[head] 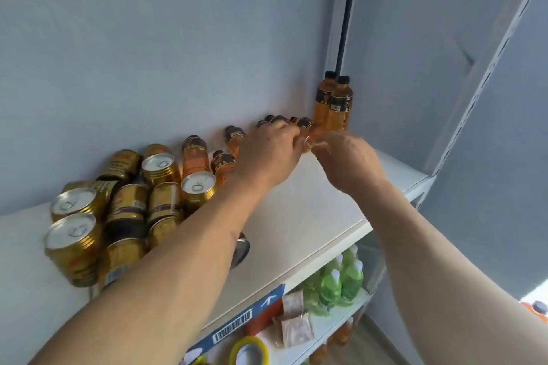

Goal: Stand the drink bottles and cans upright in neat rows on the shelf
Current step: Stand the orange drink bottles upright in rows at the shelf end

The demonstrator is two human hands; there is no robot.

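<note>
2 hands, left hand (pixel 271 154) and right hand (pixel 348 161), both curled around 1 lying orange bottle (pixel 307 130) between them.

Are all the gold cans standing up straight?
No, most gold cans lie tipped in a heap on the shelf, several showing their pull-tab tops.

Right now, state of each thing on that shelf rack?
Two bottles in corner: upright, side by side.
Bottle in hands: lying, being lifted.
Other bottles: lying down.
Gold cans: tipped in a heap.
Left hand: grips a lying bottle.
Right hand: pinches it.
Green bottles: upright, lower shelf.
</note>
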